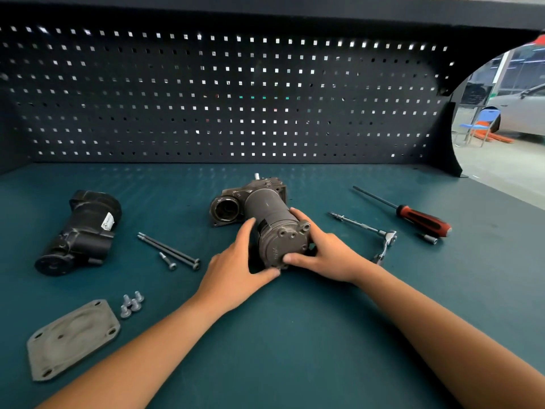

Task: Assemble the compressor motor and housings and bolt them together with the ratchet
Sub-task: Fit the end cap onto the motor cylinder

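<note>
The grey cylindrical compressor motor (267,209) lies on the bench, its far end set into a dark metal housing (228,206). My left hand (236,261) grips the motor's near end cap from the left. My right hand (321,250) grips the same end cap from the right, thumb across its face. A black plastic housing (81,231) lies at the left. Two long bolts (168,250) and a short bolt (168,260) lie between it and the motor. The ratchet (370,236) with its extension lies to the right of my right hand.
A flat grey cover plate (72,339) sits at the near left, with several small bolts (131,303) beside it. A red-and-black-handled screwdriver (413,214) and a small socket (429,239) lie at the right. A dark pegboard (230,93) walls the back of the green bench (295,335).
</note>
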